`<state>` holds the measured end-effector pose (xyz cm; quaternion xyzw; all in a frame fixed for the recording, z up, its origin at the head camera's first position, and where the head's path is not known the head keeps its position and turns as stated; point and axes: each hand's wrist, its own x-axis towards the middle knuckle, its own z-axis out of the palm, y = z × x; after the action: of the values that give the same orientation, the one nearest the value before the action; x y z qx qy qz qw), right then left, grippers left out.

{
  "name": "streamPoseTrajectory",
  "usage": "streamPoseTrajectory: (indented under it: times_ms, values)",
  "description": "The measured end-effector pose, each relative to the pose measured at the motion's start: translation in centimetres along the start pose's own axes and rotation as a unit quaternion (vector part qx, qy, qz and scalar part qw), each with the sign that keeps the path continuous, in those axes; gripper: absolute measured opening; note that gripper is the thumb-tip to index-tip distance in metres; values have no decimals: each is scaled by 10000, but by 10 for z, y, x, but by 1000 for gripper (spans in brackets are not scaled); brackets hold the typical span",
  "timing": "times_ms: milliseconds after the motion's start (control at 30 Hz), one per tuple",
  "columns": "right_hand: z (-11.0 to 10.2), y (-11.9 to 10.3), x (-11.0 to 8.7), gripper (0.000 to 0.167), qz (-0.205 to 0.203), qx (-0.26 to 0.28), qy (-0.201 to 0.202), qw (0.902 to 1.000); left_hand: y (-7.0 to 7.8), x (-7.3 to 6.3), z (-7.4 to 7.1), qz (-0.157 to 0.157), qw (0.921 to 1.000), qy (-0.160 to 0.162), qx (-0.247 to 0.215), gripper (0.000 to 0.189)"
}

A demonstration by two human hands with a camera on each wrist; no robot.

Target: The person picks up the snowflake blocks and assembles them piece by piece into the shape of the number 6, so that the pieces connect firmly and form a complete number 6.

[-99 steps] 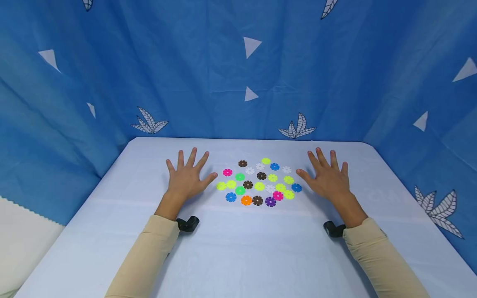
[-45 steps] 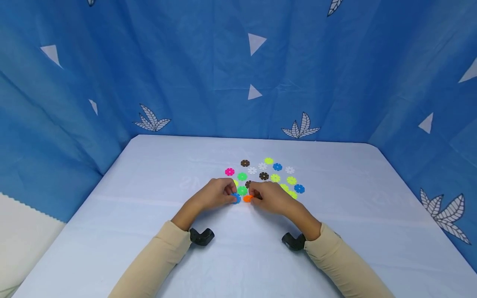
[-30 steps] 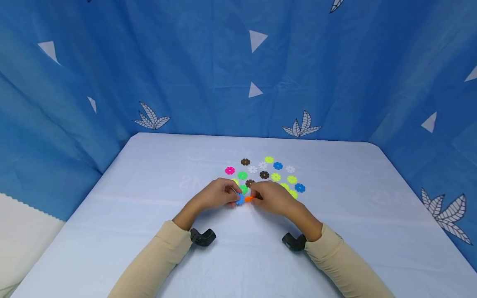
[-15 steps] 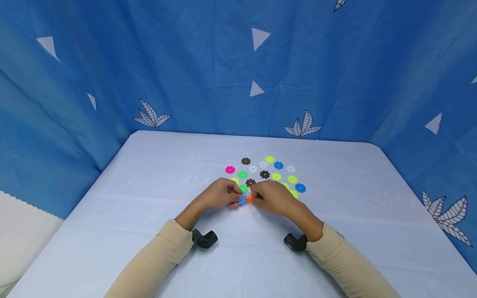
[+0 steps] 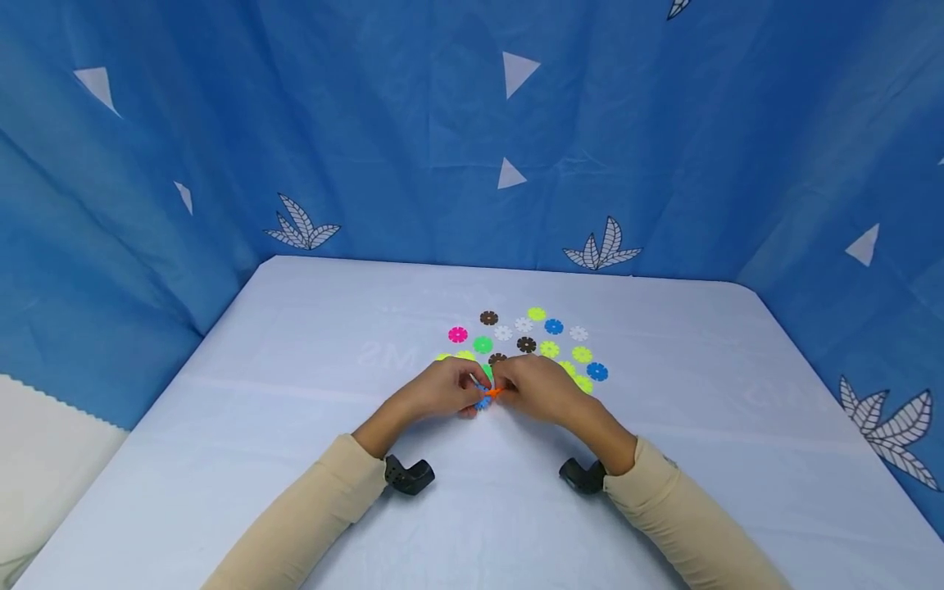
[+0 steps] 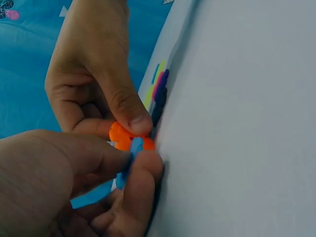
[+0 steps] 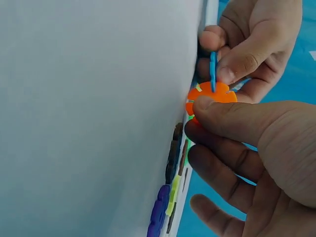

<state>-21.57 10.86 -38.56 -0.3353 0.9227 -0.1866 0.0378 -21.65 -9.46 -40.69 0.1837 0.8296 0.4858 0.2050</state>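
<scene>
1. Right hand [image 5: 540,390] pinches the orange disc [image 7: 222,94], right there between both hands!
2. Left hand [image 5: 441,388] pinches a blue disc [image 7: 213,69], crosswise and touching the orange disc.
3. Beyond the orange disc, loose discs [image 5: 527,345] dot the white table [image 5: 487,524].
4. Farther back, blue curtain [image 5: 413,123].

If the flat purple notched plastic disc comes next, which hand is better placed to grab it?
Probably the right hand: the purple disc lies nearer to it than to the left hand. Neither is free, though: right pinches an orange notched disc, left a blue notched disc.
</scene>
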Motion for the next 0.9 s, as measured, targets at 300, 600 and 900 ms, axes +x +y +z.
streamPoseTrajectory:
  times_ms: [300,600,900]
  values:
    - [0,5,-2,14,262,184,-137,9994,7,3,1,624,9848,164,1616,4]
    - [-19,15,-13,26,1300,-27,-906,9874,10,3,-1,428,9780,451,1993,6]
    - [-20,22,-12,15,1344,578,-977,9844,7,2,-1,525,9767,479,2025,6]
